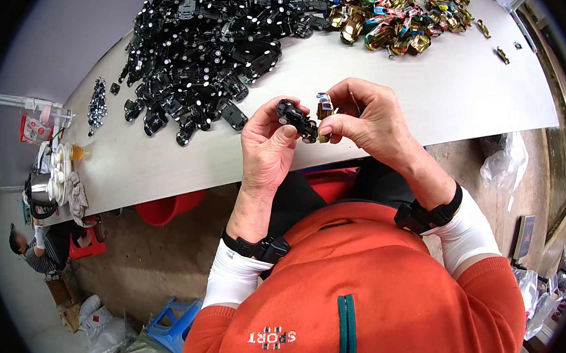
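Between the thumb and fingers of my left hand (269,146) is a black toy car chassis (296,120) with small wheels, tilted over the table's near edge. Close to its right, my right hand (372,120) pinches a shiny gold toy car body (325,107) with some blue and white on it. The two parts are very near each other; whether they touch I cannot tell. A large heap of black toy car chassis (193,59) lies on the table beyond my left hand. Farther off to the right is a pile of colourful and gold toy car bodies (389,20).
The white table (159,161) spans the space before me. A small heap of tiny silvery parts (97,106) lies at its left. Red containers (162,211) are beneath the near edge. A blue stool (174,326) stands lower left; another person (45,252) sits at far left.
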